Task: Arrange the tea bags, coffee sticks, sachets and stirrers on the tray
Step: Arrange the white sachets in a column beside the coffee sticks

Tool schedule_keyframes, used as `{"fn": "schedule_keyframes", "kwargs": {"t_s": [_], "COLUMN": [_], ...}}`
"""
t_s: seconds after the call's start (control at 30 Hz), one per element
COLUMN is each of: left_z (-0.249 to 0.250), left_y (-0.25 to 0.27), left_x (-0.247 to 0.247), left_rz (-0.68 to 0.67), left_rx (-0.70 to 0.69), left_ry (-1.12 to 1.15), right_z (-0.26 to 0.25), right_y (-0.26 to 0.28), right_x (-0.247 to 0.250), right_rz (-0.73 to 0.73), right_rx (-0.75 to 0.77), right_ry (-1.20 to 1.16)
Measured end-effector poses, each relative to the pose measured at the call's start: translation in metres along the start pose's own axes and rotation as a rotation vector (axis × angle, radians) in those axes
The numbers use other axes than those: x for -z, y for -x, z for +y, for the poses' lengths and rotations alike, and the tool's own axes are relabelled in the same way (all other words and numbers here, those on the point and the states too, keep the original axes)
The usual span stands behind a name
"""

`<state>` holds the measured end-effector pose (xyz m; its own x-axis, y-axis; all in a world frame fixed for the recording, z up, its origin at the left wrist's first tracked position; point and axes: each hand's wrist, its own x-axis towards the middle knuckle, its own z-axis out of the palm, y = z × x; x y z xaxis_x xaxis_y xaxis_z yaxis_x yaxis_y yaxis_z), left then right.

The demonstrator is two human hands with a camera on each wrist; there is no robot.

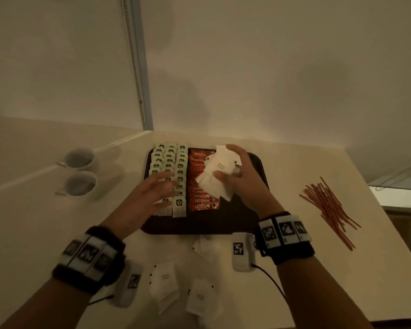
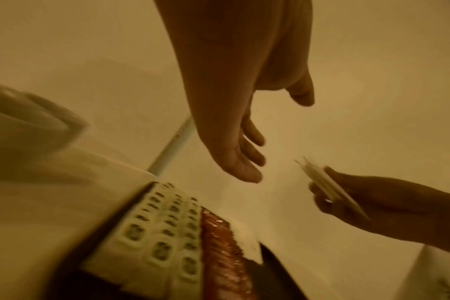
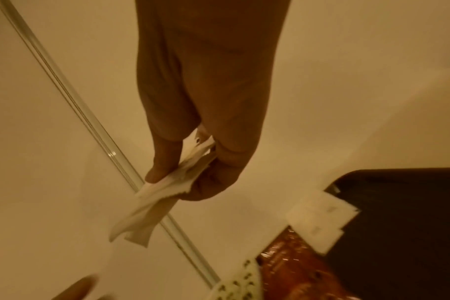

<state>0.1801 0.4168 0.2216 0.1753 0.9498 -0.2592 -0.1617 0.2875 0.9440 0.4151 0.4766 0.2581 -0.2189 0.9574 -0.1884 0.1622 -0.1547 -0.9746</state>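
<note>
Here I see the dark tray (image 1: 223,224) sitting on the pale counter (image 1: 294,269), with three neat columns of tea bags (image 1: 179,167) filling its left side and a column of red coffee sticks (image 1: 201,203) right beside them. My right hand (image 1: 242,179) hovers above the tray's middle, thumb and fingers pinching a small fan of white sachets (image 1: 217,172); the right wrist view shows those sachets (image 3: 167,194) clamped between the thumb and the curled fingers, their loose ends drooping. One or two more white sachets (image 3: 321,219) already lie on the tray next to the far end of the coffee sticks (image 3: 290,270).

My left hand (image 1: 150,195) is over the near part of the tea bag columns, fingers stretched out and spread, holding nothing. It looks blurred, and I cannot tell whether the fingertips touch the tea bags. From the left wrist view the fingers (image 2: 242,162) are straight and relaxed above the tea bags (image 2: 162,233), with the right hand (image 2: 373,203) and its sachets off to the side.

Several loose sachets (image 1: 164,286) lie on the counter in front of the tray, between my forearms. A heap of reddish stirrers (image 1: 328,205) lies on the counter, well apart from the tray to its right. Two white cups (image 1: 80,172) stand to the left of the tray.
</note>
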Motion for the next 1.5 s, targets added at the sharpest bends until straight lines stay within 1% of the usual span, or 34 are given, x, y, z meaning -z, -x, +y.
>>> {"fn": "schedule_keyframes", "kwargs": {"t_s": [0.07, 0.13, 0.17, 0.2, 0.23, 0.27, 0.33, 0.4, 0.47, 0.53, 0.6, 0.67, 0.73, 0.8, 0.9, 1.0, 1.1, 1.13, 1.2, 1.27, 1.3, 1.37, 1.4, 1.5], "left_z": [0.011, 0.018, 0.019, 0.022, 0.022, 0.024, 0.024, 0.020, 0.016, 0.012, 0.014, 0.015, 0.016, 0.015, 0.010, 0.008, 0.007, 0.007, 0.006, 0.008, 0.008, 0.009, 0.010, 0.012], "left_y": [-0.024, -0.043, -0.052, -0.056, -0.061, -0.065, -0.071, -0.078, -0.082, -0.086, -0.089, -0.093, -0.097, -0.101, -0.106, -0.106, -0.107, -0.107, -0.107, -0.106, -0.107, -0.109, -0.110, -0.114], "left_x": [-0.022, -0.041, -0.047, -0.053, -0.057, -0.058, -0.058, -0.055, -0.053, -0.050, -0.048, -0.046, -0.044, -0.043, -0.042, -0.043, -0.043, -0.043, -0.042, -0.042, -0.042, -0.043, -0.044, -0.042], "left_rz": [-0.014, -0.007, -0.014, -0.028, -0.029, -0.012, 0.015, 0.037, 0.046, 0.004, -0.037, -0.055, -0.053, -0.026, 0.013, 0.020, 0.043, 0.053, 0.051, 0.038, 0.053, 0.111, 0.142, 0.202], "left_rx": [0.052, 0.054, 0.026, 0.011, 0.013, 0.015, 0.018, 0.039, 0.100, 0.153, 0.177, 0.192, 0.190, 0.186, 0.168, 0.164, 0.170, 0.177, 0.174, 0.151, 0.138, 0.103, 0.081, 0.023], "left_ry": [0.152, 0.206, 0.252, 0.368, 0.541, 0.674, 0.823, 0.844, 0.848, 0.858, 0.859, 0.875, 0.890, 0.903, 0.918, 0.838, 0.774, 0.767, 0.767, 0.769, 0.765, 0.743, 0.727, 0.653], "right_z": [-0.012, -0.017, -0.018, -0.019, -0.019, -0.019, -0.019, -0.017, -0.012, -0.009, -0.010, -0.010, -0.007, -0.003, -0.003, -0.005, -0.004, -0.002, 0.000, 0.002, 0.002, 0.001, 0.001, 0.001], "right_y": [-0.011, -0.020, -0.023, -0.025, -0.027, -0.028, -0.032, -0.037, -0.043, -0.049, -0.053, -0.057, -0.062, -0.067, -0.072, -0.073, -0.074, -0.075, -0.078, -0.080, -0.079, -0.077, -0.076, -0.072], "right_x": [-0.017, -0.032, -0.039, -0.043, -0.047, -0.049, -0.050, -0.050, -0.050, -0.048, -0.045, -0.042, -0.040, -0.039, -0.037, -0.032, -0.029, -0.027, -0.024, -0.021, -0.019, -0.016, -0.014, -0.013], "right_rz": [-0.010, -0.020, -0.022, -0.026, -0.033, -0.042, -0.061, -0.077, -0.094, -0.089, -0.031, 0.028, 0.069, 0.098, 0.137, 0.108, 0.049, 0.054, 0.121, 0.196, 0.204, 0.156, 0.114, -0.008], "right_rx": [0.072, 0.126, 0.144, 0.157, 0.167, 0.170, 0.163, 0.148, 0.140, 0.161, 0.191, 0.227, 0.270, 0.318, 0.368, 0.379, 0.320, 0.302, 0.261, 0.181, 0.136, 0.061, 0.035, -0.008], "right_ry": [-0.037, -0.020, -0.006, 0.017, 0.042, 0.076, 0.164, 0.275, 0.390, 0.518, 0.645, 0.696, 0.634, 0.530, 0.441, 0.398, 0.352, 0.336, 0.286, 0.168, 0.092, -0.035, -0.060, -0.031]}}
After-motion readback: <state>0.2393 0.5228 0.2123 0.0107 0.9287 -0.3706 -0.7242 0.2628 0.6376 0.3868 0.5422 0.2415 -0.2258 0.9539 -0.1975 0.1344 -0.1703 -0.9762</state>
